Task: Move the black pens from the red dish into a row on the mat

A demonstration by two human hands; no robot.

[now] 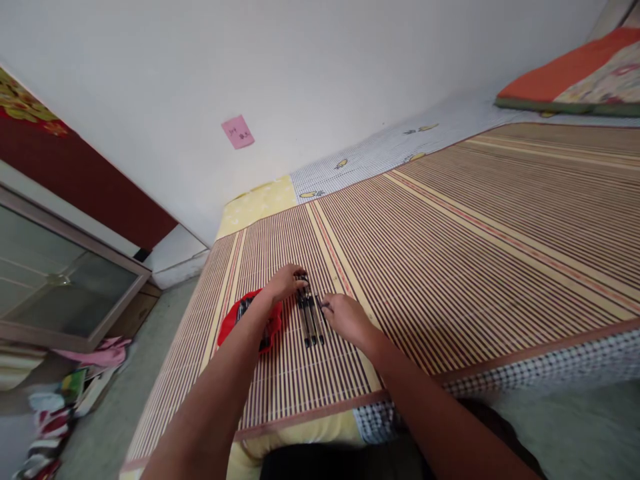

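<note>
Several slim pens (311, 323) with dark ends and clear barrels lie side by side on a striped bamboo mat (425, 267). My left hand (285, 282) is at their far ends, its fingers curled closed on a dark pen end. Just right of the row, my right hand (346, 317) pinches a dark pen, partly covered by the fingers. Behind my left forearm sits a red dish (228, 325) with a wavy rim, holding more dark pens; the forearm hides its middle.
The mat covers a bed against a white wall (320, 73). A pink note (238, 131) is stuck on the wall. An orange folded quilt (560, 73) lies at far right. At left stand a glass-fronted cabinet (60, 280) and a pile of cloths (50, 420) on the floor.
</note>
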